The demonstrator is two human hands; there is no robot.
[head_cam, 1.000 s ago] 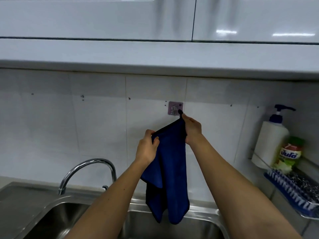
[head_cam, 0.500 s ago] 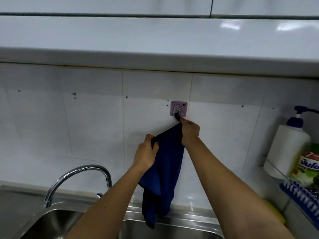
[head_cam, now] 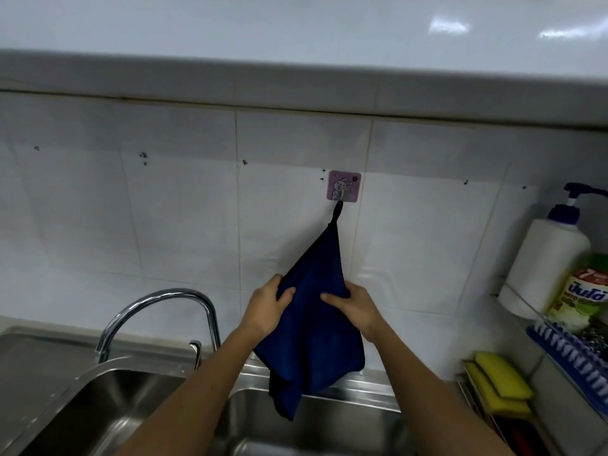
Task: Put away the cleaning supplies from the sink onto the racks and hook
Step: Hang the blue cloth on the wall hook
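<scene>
A dark blue cloth [head_cam: 316,327] hangs by its black loop from the purple adhesive hook [head_cam: 343,186] on the white tiled wall. My left hand [head_cam: 268,306] grips the cloth's left edge about halfway down. My right hand [head_cam: 353,307] grips its right edge at the same height. The cloth's lower end dangles over the steel sink [head_cam: 108,406]. On the right, a wall rack [head_cam: 559,343] carries a white pump bottle [head_cam: 546,261], a green-capped dish soap bottle [head_cam: 585,297], a blue brush [head_cam: 572,360] and a steel scourer [head_cam: 595,335]. Yellow sponges [head_cam: 500,380] lie on a lower rack.
A chrome tap [head_cam: 158,311] arches over the sink to the left of my arms. White wall cabinets [head_cam: 296,44] overhang the wall above the hook. The racks crowd the right edge of the view.
The cloth's loop now sits on the hook. My right hand left the loop and dropped to the cloth's right edge; my left hand slid lower too.
</scene>
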